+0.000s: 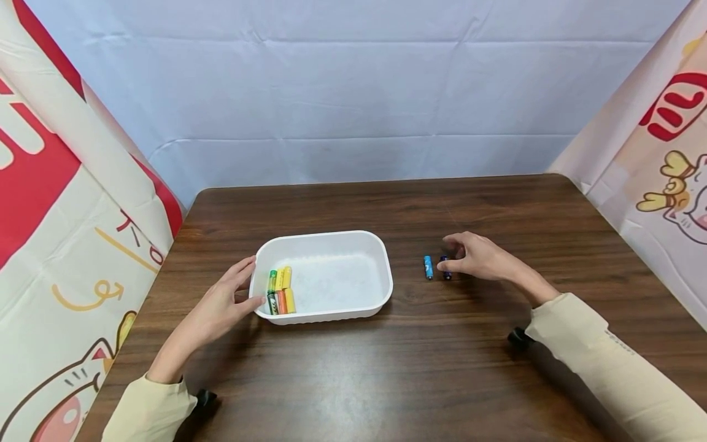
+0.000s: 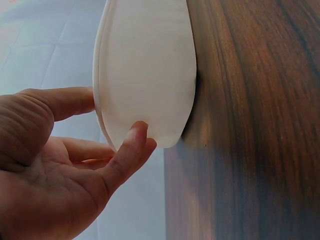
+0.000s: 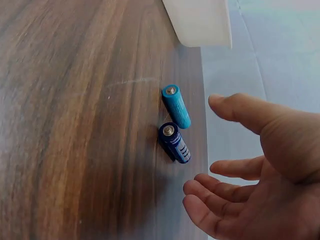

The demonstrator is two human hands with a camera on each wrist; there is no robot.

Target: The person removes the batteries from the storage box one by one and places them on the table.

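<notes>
My left hand holds the left end of a white plastic tray, its thumb at the rim near the front corner and its fingers against the outer wall. Several batteries stand side by side in two rows at the tray's left end, among them a yellow battery and an orange battery. To the right of the tray, a light blue battery and a dark blue battery lie on the table. My right hand hovers over the dark blue one, thumb and fingers apart with nothing between them.
The dark wood-grain table ends at a pale hanging cloth behind. Printed cloths hang at the left and right sides. Black straps show at the sleeves near both wrists.
</notes>
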